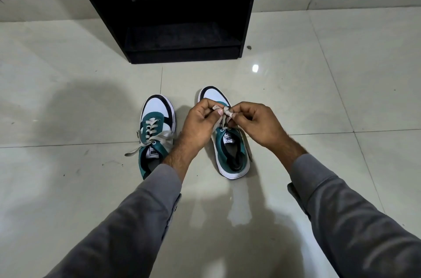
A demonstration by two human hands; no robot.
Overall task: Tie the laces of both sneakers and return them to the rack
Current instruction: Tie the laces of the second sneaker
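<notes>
Two white, teal and black sneakers stand side by side on the tiled floor, toes pointing away from me. The left sneaker (157, 118) has loose beige laces spread out to both sides. Over the right sneaker (232, 157), my left hand (200, 125) and my right hand (257, 125) each pinch a part of its beige lace (225, 113), which is bunched and crossed between my fingertips above the tongue. My hands hide the middle of that shoe. The black rack (182, 38) stands beyond the shoes.
The rack's lower shelf (180, 36) is open toward me, with a higher shelf above it. Glossy pale floor tiles (319, 95) spread on every side. A wall with a dark stripe runs behind the rack.
</notes>
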